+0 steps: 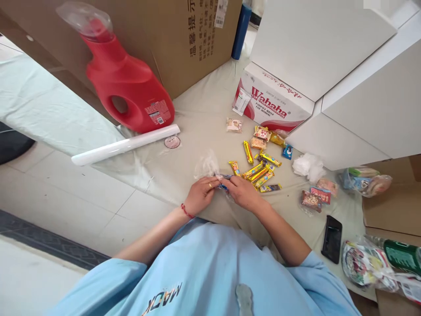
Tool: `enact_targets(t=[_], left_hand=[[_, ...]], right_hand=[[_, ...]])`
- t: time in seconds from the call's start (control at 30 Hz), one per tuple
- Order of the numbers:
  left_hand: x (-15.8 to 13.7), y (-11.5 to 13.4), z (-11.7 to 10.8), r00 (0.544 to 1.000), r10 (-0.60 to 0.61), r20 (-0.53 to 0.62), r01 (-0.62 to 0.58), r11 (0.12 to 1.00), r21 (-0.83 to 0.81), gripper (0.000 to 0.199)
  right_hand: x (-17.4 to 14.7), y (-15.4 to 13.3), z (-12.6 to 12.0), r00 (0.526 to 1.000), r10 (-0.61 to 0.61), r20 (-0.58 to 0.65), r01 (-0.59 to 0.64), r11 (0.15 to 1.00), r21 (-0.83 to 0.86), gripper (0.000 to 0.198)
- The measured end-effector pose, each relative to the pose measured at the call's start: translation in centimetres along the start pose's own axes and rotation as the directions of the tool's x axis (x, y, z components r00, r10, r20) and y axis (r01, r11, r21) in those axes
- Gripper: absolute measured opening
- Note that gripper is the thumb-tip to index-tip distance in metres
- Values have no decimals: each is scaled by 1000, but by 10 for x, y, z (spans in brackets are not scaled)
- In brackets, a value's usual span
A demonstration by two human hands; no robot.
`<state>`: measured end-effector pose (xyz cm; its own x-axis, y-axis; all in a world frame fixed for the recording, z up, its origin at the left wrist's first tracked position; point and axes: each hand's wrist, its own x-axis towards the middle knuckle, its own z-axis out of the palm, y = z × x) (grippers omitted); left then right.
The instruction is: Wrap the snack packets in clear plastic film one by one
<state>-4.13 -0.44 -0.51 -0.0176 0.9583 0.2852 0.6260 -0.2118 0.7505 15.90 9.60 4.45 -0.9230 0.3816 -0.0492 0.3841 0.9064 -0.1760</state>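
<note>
My left hand (pixel 201 195), with a red cord at the wrist and a ring, meets my right hand (pixel 244 192) at the table's near edge. Both have their fingers closed on a small blue packet (pixel 223 186), which they mostly cover. A crumpled clear plastic bag (pixel 207 165) spreads just beyond my left fingers; whether it is joined to the packet I cannot tell. Close to my right hand lies a loose pile of several yellow snack sticks (pixel 259 172). Behind them are small wrapped snacks (pixel 259 138) and a blue square packet (pixel 287 151).
A red detergent jug (pixel 131 87) and a white roll (pixel 126 145) stand left. A Wahaha carton (pixel 272 103) is at the back, beside white cabinets (pixel 322 44). On the right are a white crumpled bag (pixel 308 166), more snacks (pixel 311 200), a black phone (pixel 332 239) and a green can (pixel 403 256).
</note>
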Motion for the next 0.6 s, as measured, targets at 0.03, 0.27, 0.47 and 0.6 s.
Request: enact_targets(t=[0.03, 0.27, 0.47, 0.6], left_hand=[[-2, -4, -3, 999, -33, -9, 33, 998, -57, 45], [4, -4, -15, 995, -83, -55, 79, 995, -67, 28], [24, 15, -3, 997, -47, -64, 64, 958, 281, 27], [32, 21, 0, 990, -118, -77, 135, 955, 266, 30]], right_hand=[[0, -2, 6, 1000, 13, -23, -12, 999, 29, 45], [3, -13, 21, 982, 138, -130, -93, 947, 307, 50], [11, 2, -6, 908, 383, -170, -199, 751, 629, 30], [19, 15, -18, 863, 481, -154, -274, 701, 659, 25]])
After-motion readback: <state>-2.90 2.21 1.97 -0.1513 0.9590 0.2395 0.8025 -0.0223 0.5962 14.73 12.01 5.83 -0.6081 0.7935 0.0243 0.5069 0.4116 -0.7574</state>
